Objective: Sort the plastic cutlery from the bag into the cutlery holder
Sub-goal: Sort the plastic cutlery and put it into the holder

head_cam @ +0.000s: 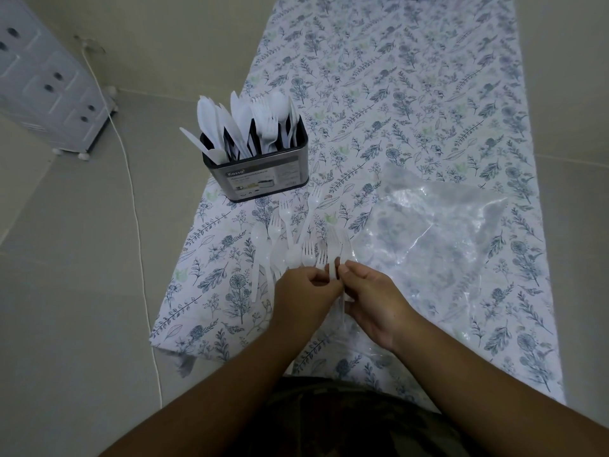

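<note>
Your left hand [304,290] and right hand [369,293] both pinch one bunch of forks [331,258]. Risk: slick handles fan apart and spill before reaching the holder [263,173].

Cutlery holder [260,174] stood at cloth's far left edge, packed with upright knives, forks, spoons [250,127] (little slack in compartments). Loose forks [290,232] lay scattered between holder and both hands, blocking low direct path. Clear bag [438,232] sprawled to right, just beside forks. Floral cloth [412,94] beyond holder and bag lay bare, open for reach.
</note>
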The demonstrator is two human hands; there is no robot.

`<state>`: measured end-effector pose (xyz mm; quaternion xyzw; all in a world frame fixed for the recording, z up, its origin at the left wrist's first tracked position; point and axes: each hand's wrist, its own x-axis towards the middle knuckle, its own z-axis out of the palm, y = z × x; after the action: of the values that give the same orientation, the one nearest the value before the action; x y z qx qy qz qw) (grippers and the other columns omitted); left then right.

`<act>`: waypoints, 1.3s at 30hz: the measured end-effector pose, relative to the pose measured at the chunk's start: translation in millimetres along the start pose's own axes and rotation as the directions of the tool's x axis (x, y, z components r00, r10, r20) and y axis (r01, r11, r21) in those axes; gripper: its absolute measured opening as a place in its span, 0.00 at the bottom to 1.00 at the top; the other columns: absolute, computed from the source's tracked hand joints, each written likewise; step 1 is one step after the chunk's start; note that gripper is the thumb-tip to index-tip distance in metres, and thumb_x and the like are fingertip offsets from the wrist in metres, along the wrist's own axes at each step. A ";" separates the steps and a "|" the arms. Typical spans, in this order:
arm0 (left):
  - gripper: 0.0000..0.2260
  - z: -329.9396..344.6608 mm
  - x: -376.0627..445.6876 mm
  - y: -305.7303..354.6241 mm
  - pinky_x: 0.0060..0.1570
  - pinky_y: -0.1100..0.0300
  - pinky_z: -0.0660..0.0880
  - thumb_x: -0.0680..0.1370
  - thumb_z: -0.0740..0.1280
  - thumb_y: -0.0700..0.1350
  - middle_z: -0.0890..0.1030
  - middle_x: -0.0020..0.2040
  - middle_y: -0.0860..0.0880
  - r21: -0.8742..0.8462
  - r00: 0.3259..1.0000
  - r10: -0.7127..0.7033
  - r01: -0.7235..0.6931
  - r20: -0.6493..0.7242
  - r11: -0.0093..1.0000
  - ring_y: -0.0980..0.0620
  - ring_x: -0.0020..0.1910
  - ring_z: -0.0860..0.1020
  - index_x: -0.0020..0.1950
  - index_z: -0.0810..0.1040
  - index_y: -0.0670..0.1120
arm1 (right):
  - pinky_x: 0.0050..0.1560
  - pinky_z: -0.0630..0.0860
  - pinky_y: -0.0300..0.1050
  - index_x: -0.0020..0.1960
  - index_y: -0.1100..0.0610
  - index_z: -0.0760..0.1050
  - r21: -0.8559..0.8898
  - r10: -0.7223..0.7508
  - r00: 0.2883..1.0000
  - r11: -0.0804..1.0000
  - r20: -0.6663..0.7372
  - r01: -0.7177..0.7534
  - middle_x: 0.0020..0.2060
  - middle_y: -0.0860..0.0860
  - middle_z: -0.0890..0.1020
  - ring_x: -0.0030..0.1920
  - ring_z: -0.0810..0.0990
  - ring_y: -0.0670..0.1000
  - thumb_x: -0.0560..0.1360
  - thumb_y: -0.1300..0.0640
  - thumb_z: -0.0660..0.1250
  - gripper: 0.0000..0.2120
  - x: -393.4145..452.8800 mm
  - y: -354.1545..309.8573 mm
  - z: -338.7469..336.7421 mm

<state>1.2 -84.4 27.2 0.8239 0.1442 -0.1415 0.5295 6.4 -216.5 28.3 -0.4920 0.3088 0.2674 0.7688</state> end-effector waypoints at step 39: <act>0.07 5.5 44.2 -19.7 0.34 0.70 0.67 0.76 0.72 0.50 0.77 0.38 0.55 0.310 0.994 0.057 -0.026 -0.091 0.950 0.61 0.37 0.75 0.48 0.78 0.47 | 0.43 0.85 0.55 0.49 0.59 0.85 -0.354 -0.140 0.978 0.932 -0.157 0.076 0.43 0.60 0.87 0.49 0.87 0.61 0.76 0.58 0.75 0.04 4.6 9.9 -28.5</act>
<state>33.7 -77.7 -8.4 0.9053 0.1291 -0.1102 0.3894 -3.6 -238.6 9.8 -0.6578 0.2975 0.2292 0.6530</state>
